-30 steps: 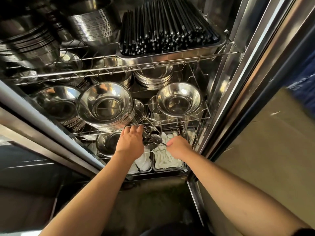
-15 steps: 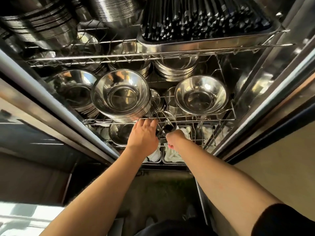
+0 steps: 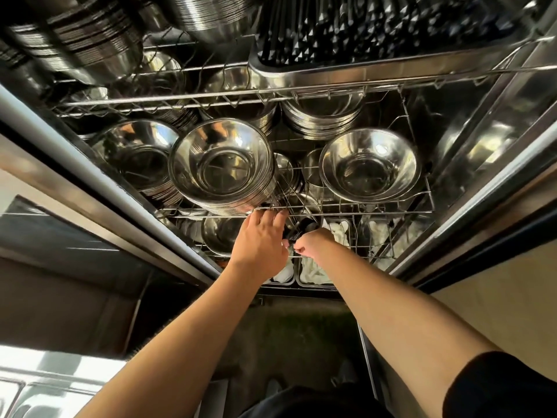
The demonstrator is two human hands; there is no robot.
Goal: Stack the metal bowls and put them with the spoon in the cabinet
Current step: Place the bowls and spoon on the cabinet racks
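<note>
A tall stack of metal bowls stands on the middle wire shelf of the open cabinet, with a single bowl to its right. My left hand reaches up under the shelf's front rail, its fingertips touching the wire below the stack. Just to its right my right hand is closed on the spoon, whose dark bowl end points up toward the shelf; its handle is hidden in my fingers.
More bowl stacks fill the shelf's left and back. The upper shelf carries a tray of black chopsticks and bowl stacks. Below sit a lone bowl and trays of white cloths. Cabinet door frames flank both sides.
My view has moved closer and tilted up. The right hand with the spoon has moved left and up beside my left hand, just under the middle shelf's rail.
</note>
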